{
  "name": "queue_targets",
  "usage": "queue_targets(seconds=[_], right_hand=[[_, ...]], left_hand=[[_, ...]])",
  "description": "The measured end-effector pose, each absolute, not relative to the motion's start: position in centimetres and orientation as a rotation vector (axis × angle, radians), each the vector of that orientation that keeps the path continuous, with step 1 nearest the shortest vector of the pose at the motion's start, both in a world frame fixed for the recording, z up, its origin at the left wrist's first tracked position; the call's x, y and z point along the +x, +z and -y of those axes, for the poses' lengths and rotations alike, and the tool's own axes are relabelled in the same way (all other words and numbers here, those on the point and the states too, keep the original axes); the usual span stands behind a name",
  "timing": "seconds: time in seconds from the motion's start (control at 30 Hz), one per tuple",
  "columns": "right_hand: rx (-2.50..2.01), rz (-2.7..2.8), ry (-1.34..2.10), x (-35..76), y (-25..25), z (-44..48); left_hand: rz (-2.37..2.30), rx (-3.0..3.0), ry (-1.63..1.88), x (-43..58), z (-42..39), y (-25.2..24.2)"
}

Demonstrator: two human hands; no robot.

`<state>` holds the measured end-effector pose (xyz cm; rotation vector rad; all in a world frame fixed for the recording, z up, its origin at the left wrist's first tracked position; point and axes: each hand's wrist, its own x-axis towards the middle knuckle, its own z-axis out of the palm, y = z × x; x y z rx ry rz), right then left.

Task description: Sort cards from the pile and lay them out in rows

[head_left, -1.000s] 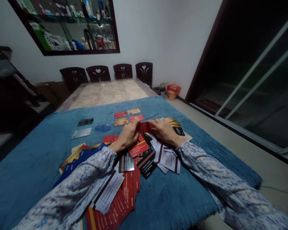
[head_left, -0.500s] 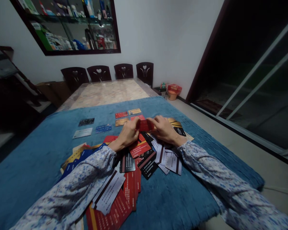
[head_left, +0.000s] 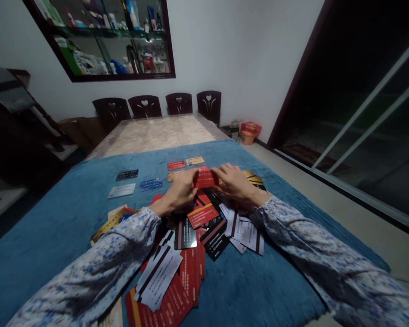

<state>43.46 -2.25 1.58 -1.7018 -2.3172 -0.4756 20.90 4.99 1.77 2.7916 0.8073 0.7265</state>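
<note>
Between my two hands a red card (head_left: 206, 178) is held by its left and right ends, its printed face toward me. My left hand (head_left: 180, 190) pinches the left end, and my right hand (head_left: 236, 184) pinches the right end. Under and in front of them lies a loose pile of cards: a red card with a gold stripe (head_left: 203, 215), a black card (head_left: 213, 238), white cards with dark stripes (head_left: 160, 277) and larger red cards (head_left: 187, 272). Gold cards (head_left: 254, 178) lie partly hidden beside my right hand.
Beyond my hands, separate cards lie on the blue cloth (head_left: 71, 218): black (head_left: 127, 174), silver (head_left: 122, 190), blue (head_left: 150, 184), red (head_left: 176, 165) and yellow (head_left: 195, 160). Farther off are the marble tabletop (head_left: 153, 134) and several dark chairs (head_left: 209, 106).
The red card between my hands has tilted so its printed face shows more clearly. Both hands keep their grip; the whole view has shifted slightly.
</note>
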Motion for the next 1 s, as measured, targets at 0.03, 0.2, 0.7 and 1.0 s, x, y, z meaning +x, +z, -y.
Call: queue_targets(seconds=[0.03, 0.2, 0.7, 1.0], right_hand=[[-1.688, 2.327, -0.484, 43.5, 1.7, 2.0], [-1.606, 2.390, -0.476, 43.5, 2.4, 0.8], [-1.557, 2.550, -0.261, 41.2, 4.8, -4.9], [-1.564, 2.592, -0.220, 39.8, 5.2, -9.0]], left_hand=[[-0.839, 2.802, 0.704, 20.8, -5.0, 2.0], [-0.933, 2.828, 0.630, 19.9, -5.3, 3.1], [-1.108, 2.821, 0.540, 17.7, -10.1, 3.3], [-1.289, 2.758, 0.440, 17.2, -13.5, 3.6]])
